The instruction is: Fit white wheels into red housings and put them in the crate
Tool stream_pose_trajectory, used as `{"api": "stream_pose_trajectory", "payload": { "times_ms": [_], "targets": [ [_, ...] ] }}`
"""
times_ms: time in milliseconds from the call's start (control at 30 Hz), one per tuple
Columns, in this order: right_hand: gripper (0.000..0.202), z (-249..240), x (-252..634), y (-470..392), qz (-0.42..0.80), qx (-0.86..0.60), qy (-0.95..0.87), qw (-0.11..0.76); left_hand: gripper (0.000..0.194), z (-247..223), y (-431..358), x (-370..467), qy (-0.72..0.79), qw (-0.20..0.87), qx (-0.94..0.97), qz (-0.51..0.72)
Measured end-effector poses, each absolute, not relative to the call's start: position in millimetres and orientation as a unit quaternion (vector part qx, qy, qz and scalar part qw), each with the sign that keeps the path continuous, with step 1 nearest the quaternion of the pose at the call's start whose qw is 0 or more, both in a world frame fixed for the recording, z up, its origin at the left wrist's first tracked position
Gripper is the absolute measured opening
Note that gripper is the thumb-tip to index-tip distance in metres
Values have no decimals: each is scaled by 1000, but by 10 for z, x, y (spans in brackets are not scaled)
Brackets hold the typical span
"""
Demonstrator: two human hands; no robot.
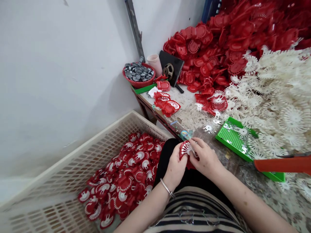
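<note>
From where I stand, a small coloured sticker [185, 134] clings to the near edge of the surface [187, 113], its print too small to read. Just beside it, over the lap, a red piece with a white fan-shaped insert [186, 149] is gripped at its side by the left hand [176, 166], while the right hand [205, 157] curls its fingers over the insert. A slatted crate [73, 152], part-filled with similar red-and-white pieces [131, 171], stands close by the left arm. Loose white fans [274, 106] heap against and partly into a green tray [228, 139], and an orange-handled tool [282, 164] crosses over that tray. Behind rises a mound of red pieces [233, 42], near a red bowl [139, 85] of grey discs [138, 72].
</note>
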State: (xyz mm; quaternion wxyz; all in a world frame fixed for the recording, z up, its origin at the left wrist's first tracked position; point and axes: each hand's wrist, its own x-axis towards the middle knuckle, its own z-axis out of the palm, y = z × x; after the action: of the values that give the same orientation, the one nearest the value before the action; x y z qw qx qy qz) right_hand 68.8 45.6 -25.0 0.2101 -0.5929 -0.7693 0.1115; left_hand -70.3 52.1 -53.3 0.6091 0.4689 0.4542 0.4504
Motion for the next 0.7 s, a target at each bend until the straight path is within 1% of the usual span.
{"api": "stream_pose_trajectory", "payload": {
  "times_ms": [100, 167, 300, 400, 467, 567, 633, 700],
  "targets": [
    [57, -351, 748, 382, 158, -555, -780, 242, 38, -533, 482, -739, 447, 649, 441, 429],
    [59, -386, 824, 330, 183, -536, -785, 251, 38, -516, 453, -746, 439, 686, 408, 413],
    [55, -391, 950, 235, 223, -537, -776, 242, 39, -480, 408, -707, 413, 753, 334, 388],
    [51, -346, 1013, 188, 232, -551, -760, 253, 36, -474, 393, -672, 396, 775, 307, 385],
    [48, -307, 1042, 166, 212, -560, -753, 273, 35, -469, 386, -652, 393, 778, 304, 385],
    [46, -262, 1052, 138, 146, -563, -758, 296, 35, -438, 370, -607, 400, 772, 298, 394],
    [47, -253, 1038, 121, 94, -561, -768, 293, 35, -410, 354, -564, 403, 768, 283, 409],
    [49, -261, 1017, 104, 56, -556, -781, 278, 39, -395, 336, -517, 398, 767, 269, 426]
  ]
}}
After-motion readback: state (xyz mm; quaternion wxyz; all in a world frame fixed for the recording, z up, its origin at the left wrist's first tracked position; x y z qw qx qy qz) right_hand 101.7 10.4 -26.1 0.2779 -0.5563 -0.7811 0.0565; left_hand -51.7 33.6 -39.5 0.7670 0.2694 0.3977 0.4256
